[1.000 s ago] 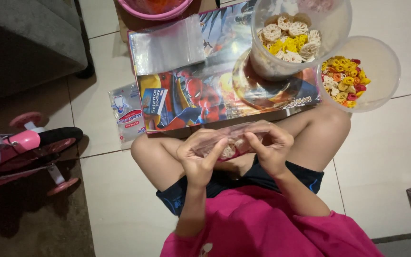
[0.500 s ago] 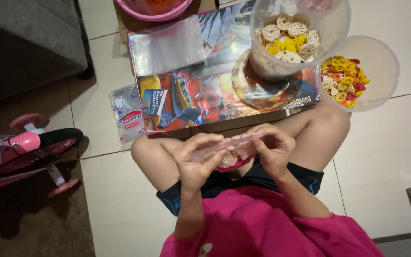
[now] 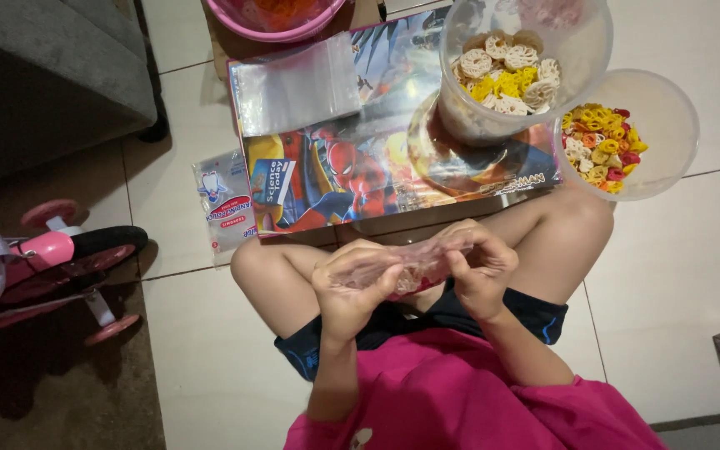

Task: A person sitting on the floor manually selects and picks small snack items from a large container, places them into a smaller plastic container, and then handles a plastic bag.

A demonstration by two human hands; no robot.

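A small clear bag of crackers (image 3: 414, 265) (long axis running left to right across the frame's centre) is pinched closed between the left hand (image 3: 352, 287) and right hand (image 3: 481, 271), above the lap.

A home living room floor: pale tiles (image 3: 677, 275), a grey sofa (image 3: 52, 75) edge, a brown rug (image 3: 60, 392) and a child's pink tricycle (image 3: 35, 258) nearby.

2 clear tubs (image 3: 523, 67) (image 3: 656, 125) w/ crackers, 1 pink bowl (image 3: 281, 21), 1 comic-print box (image 3: 377, 158), 2 hands (image 3: 352, 287) (image 3: 478, 268).
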